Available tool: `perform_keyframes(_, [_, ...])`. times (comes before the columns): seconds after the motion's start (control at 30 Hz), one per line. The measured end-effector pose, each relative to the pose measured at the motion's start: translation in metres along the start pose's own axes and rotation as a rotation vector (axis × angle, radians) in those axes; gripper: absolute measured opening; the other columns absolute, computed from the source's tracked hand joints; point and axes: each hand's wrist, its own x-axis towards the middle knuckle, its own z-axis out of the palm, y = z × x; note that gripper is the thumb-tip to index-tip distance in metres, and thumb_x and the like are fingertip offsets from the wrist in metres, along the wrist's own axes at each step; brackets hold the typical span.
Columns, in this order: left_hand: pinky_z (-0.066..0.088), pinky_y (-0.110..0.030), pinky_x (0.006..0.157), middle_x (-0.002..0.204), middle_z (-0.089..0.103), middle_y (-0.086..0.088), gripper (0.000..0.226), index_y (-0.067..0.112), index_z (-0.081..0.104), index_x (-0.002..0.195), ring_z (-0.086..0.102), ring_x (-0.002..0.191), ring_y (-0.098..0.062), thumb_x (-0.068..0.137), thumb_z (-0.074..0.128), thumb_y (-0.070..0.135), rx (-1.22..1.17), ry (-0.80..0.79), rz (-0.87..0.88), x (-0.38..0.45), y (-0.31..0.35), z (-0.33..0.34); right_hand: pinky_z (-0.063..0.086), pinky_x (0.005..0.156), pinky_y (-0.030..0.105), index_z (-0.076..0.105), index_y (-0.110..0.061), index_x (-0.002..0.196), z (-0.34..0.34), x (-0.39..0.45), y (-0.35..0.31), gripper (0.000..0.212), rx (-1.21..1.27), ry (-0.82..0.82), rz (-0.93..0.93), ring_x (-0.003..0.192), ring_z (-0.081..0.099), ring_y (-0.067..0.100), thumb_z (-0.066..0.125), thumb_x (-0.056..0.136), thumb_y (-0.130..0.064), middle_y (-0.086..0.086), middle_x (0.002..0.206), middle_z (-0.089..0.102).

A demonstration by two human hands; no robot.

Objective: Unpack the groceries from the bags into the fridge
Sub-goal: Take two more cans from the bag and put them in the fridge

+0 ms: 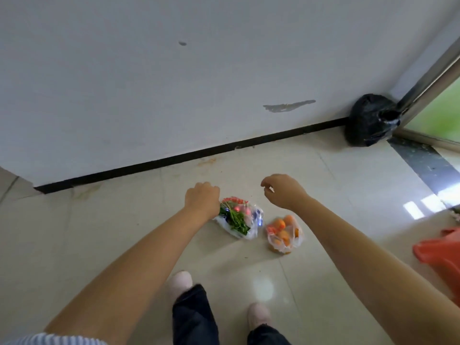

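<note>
Two clear grocery bags are sitting on the tiled floor (124, 232) ahead of my feet: the bag of greens and red vegetables (239, 217), and just right of it the bag of oranges (283, 234). My left hand (202, 196) is hovering over the greens bag's edge, fingers curled under; whether it is gripping anything, I cannot tell. My right hand (283, 190) is hanging above both bags, loosely curled, holding nothing. A black bag (368, 119) is sitting in the corner.
</note>
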Motion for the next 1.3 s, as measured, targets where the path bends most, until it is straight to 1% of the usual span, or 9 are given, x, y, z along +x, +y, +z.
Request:
perform_keyframes(0.2, [0.041, -0.035, 0.092, 0.126, 0.050, -0.013, 0.031, 0.007, 0.052, 0.122, 0.047, 0.118, -0.029, 0.095, 0.040, 0.014, 0.050, -0.117, 0.153, 0.109, -0.061, 0.032, 0.041, 0.094, 0.028, 0.058, -0.007, 0.119, 0.061, 0.076, 0.002, 0.033, 0.158, -0.031, 0.269, 0.115, 0.054, 0.026, 0.042, 0.091, -0.010, 0.011, 0.122, 0.061])
perform_keyframes(0.4, [0.043, -0.036, 0.093, 0.128, 0.052, -0.012, 0.031, 0.009, 0.052, 0.123, 0.048, 0.121, -0.029, 0.096, 0.037, 0.015, 0.046, -0.245, 0.196, 0.194, -0.087, 0.121, 0.034, 0.060, 0.020, 0.063, -0.010, 0.083, 0.167, 0.136, 0.016, 0.030, 0.196, -0.068, 0.400, 0.094, 0.057, 0.021, 0.035, 0.089, -0.019, 0.000, 0.079, 0.061])
perform_keyframes(0.53, [0.043, -0.036, 0.091, 0.128, 0.053, -0.012, 0.033, 0.009, 0.053, 0.124, 0.049, 0.120, -0.029, 0.097, 0.036, 0.017, 0.019, -0.293, 0.208, 0.252, -0.081, 0.209, 0.044, 0.080, 0.031, 0.065, -0.003, 0.105, 0.254, 0.185, 0.043, 0.029, 0.285, -0.068, 0.469, 0.103, 0.060, 0.029, 0.042, 0.090, -0.009, 0.011, 0.109, 0.068])
perform_keyframes(0.67, [0.045, -0.035, 0.085, 0.120, 0.058, -0.015, 0.030, 0.005, 0.058, 0.113, 0.054, 0.112, -0.031, 0.096, 0.037, 0.018, -0.129, -0.319, 0.185, 0.309, -0.061, 0.320, 0.049, 0.084, 0.036, 0.065, -0.003, 0.107, 0.351, 0.230, 0.087, 0.029, 0.274, 0.002, 0.490, 0.099, 0.061, 0.031, 0.043, 0.091, -0.011, 0.014, 0.108, 0.068])
perform_keyframes(0.77, [0.046, -0.036, 0.079, 0.107, 0.065, -0.016, 0.027, 0.006, 0.061, 0.084, 0.059, 0.102, -0.031, 0.096, 0.040, 0.019, -0.329, -0.287, 0.116, 0.347, -0.047, 0.399, 0.047, 0.089, 0.038, 0.063, -0.007, 0.112, 0.420, 0.264, 0.121, 0.030, 0.178, 0.009, 0.443, 0.105, 0.057, 0.031, 0.043, 0.090, -0.014, 0.012, 0.111, 0.066])
perform_keyframes(0.87, [0.047, -0.032, 0.081, 0.100, 0.069, -0.012, 0.025, 0.005, 0.066, 0.093, 0.062, 0.099, -0.027, 0.095, 0.048, 0.023, -0.550, -0.238, 0.023, 0.386, -0.036, 0.469, 0.044, 0.091, 0.035, 0.063, -0.007, 0.112, 0.477, 0.301, 0.155, 0.030, 0.078, 0.050, 0.364, 0.107, 0.055, 0.031, 0.045, 0.089, -0.013, 0.013, 0.109, 0.067])
perform_keyframes(0.97, [0.051, -0.036, 0.086, 0.089, 0.064, -0.012, 0.023, 0.014, 0.060, 0.078, 0.066, 0.090, -0.029, 0.094, 0.052, 0.028, -0.652, -0.266, 0.013, 0.429, -0.025, 0.522, 0.039, 0.094, 0.034, 0.062, -0.008, 0.114, 0.513, 0.335, 0.185, 0.030, -0.026, 0.097, 0.266, 0.112, 0.050, 0.029, 0.047, 0.090, -0.017, 0.010, 0.113, 0.065])
perform_keyframes(1.07, [0.049, -0.035, 0.082, 0.099, 0.066, -0.013, 0.038, 0.007, 0.058, 0.110, 0.065, 0.093, -0.030, 0.091, 0.053, 0.040, -0.624, -0.254, 0.007, 0.463, -0.015, 0.552, 0.030, 0.101, 0.030, 0.054, -0.016, 0.123, 0.528, 0.354, 0.200, 0.035, -0.163, 0.055, 0.206, 0.119, 0.042, 0.023, 0.043, 0.093, -0.028, 0.002, 0.123, 0.056])
perform_keyframes(1.3, [0.050, -0.032, 0.063, 0.100, 0.064, -0.010, 0.062, 0.004, 0.036, 0.131, 0.066, 0.083, -0.027, 0.089, 0.056, 0.044, -0.741, -0.258, -0.185, 0.475, 0.003, 0.567, 0.028, 0.101, 0.032, 0.042, -0.022, 0.132, 0.546, 0.352, 0.199, 0.042, -0.258, -0.009, 0.198, 0.121, 0.035, 0.022, 0.048, 0.090, -0.026, 0.002, 0.128, 0.047])
